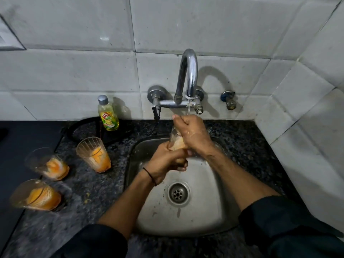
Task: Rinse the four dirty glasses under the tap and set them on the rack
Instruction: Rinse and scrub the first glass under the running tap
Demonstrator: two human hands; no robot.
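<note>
— How much of the held glass (176,141) shows?
— Little: the left hand (164,164) covers its base, the right hand (193,135) its rim.
— And the glass at the lower left (35,196)?
— Blurred. Both sleeves (96,243) run off the bottom edge, and the small print on the bottle (108,114) is unreadable.

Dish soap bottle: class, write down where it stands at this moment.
In the head view, the dish soap bottle stands upright at the back of the counter, left of the tap and just behind the closest dirty glass.

Four glasses (94,154) (49,164) (36,195) (175,141); one bottle (108,114); one tap (187,75)
</note>
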